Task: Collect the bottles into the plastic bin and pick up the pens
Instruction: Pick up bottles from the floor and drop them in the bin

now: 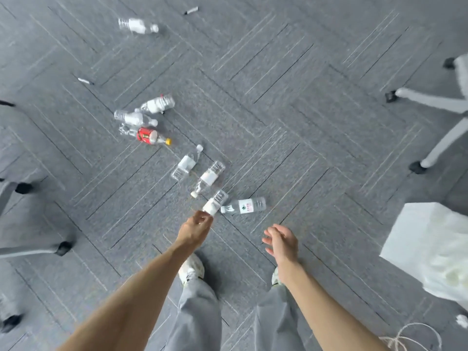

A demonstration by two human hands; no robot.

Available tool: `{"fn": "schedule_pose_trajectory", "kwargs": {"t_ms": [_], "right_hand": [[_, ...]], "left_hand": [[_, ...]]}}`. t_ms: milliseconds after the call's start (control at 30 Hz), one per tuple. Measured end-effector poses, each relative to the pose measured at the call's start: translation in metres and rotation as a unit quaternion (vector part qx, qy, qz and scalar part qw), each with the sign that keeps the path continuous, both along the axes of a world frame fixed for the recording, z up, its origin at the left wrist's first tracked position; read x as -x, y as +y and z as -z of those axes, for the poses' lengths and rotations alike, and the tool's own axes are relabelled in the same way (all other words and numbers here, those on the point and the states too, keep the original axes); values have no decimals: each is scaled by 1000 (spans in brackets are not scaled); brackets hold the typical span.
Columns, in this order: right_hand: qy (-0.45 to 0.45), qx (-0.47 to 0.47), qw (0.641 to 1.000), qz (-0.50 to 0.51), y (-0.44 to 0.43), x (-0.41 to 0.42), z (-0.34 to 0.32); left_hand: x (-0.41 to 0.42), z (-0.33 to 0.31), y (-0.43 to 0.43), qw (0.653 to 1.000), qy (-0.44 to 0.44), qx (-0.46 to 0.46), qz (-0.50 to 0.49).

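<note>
Several clear plastic bottles lie scattered on the grey carpet. My left hand (196,225) is shut on the neck end of a clear bottle (216,202). Right beside it lies a bottle with a green and red label (244,205). Two more clear bottles (210,177) (184,165) lie just beyond. Further left is a cluster with a red-labelled, yellow-capped bottle (147,135) and two clear ones (134,118) (158,103). Another bottle (138,26) lies far off. Two pens (85,81) (191,10) lie on the floor. My right hand (281,240) hangs open and holds nothing. The white bin (420,236) stands at right.
Office chair legs with black castors stand at the right (430,102) and along the left edge (63,248). A white plastic bag (450,272) hangs at the bin's near side. A coiled white cord (410,338) lies at the bottom right. My feet are below my hands.
</note>
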State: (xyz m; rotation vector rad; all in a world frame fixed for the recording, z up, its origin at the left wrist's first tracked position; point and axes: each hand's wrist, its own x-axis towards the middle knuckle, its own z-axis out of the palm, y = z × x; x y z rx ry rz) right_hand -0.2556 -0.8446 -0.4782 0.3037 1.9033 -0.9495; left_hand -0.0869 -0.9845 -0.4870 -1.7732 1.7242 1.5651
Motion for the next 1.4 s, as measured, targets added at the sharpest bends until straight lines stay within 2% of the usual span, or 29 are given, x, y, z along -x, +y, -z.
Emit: {"fn": "schedule_pose_trajectory", "kwargs": {"t_ms": [133,400,667,867,1067,1300,1400], "right_hand": [[-18,-19,999,-47,-1,-27,103],[-23,-39,998,-43,-9,-42,247],[5,-50,997,-53,-4,-34,320],[-23,-58,992,-106,17,-13,335],[-48,-94,986,-127,30,-1,323],[-35,-104,987,-119,4,-11,272],[-8,-133,985,-105,-18,-17,260]], "left_hand": [[-5,96,-13,1000,-4,-10,21],[-29,230,-6,997,-61,9,39],[-17,327,-24,976,-136,125,113],[4,380,-37,974,-175,103,103],[1,374,-43,983,-151,82,72],[-23,285,-39,994,-86,56,-21],[-35,249,-25,993,-38,21,-109]]}}
